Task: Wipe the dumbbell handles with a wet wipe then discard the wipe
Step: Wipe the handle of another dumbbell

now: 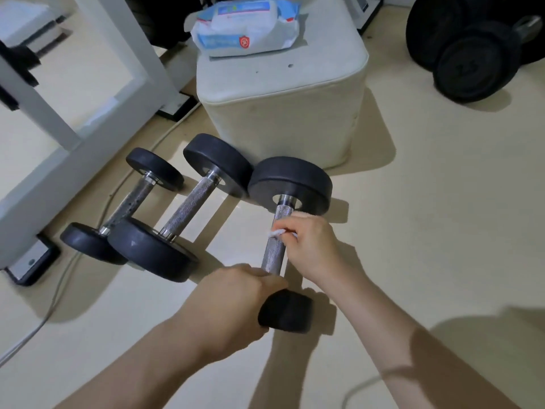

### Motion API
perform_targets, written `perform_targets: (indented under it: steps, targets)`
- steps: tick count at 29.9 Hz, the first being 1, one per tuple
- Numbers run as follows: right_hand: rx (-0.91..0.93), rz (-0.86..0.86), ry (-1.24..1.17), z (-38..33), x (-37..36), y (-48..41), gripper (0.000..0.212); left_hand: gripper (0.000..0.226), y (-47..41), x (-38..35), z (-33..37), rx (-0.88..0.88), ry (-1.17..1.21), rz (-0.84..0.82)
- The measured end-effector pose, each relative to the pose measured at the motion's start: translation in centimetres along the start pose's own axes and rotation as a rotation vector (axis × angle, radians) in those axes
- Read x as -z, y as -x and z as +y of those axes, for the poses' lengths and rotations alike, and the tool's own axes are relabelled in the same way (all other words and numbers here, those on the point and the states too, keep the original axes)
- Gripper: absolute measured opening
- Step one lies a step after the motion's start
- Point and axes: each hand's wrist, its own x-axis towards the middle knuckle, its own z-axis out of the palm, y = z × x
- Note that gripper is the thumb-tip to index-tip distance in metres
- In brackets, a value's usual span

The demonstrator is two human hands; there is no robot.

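Three black dumbbells with knurled steel handles lie on the floor. My right hand holds a crumpled white wet wipe against the upper part of the handle of the nearest dumbbell. My left hand grips that dumbbell's near black head, fingers curled over its top by the handle's lower end. The middle dumbbell and the smallest dumbbell lie side by side to the left, untouched.
A cream padded stool stands just behind the dumbbells, with a blue and white pack of wipes on top. A white frame fills the left. More black weights sit at the back right. A cable runs along the floor.
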Motion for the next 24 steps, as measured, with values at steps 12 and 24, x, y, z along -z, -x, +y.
perform_targets:
  steps: [12,24]
  targets:
    - [-0.060,-0.235,-0.028,-2.2,-0.1,2.8,0.014,0.080,3.1,-0.5,-4.0,0.030,-0.071,-0.004]
    - [-0.109,-0.100,-0.194,-2.6,-2.0,1.8,0.014,0.064,4.5,0.6,-5.6,0.086,0.189,0.059]
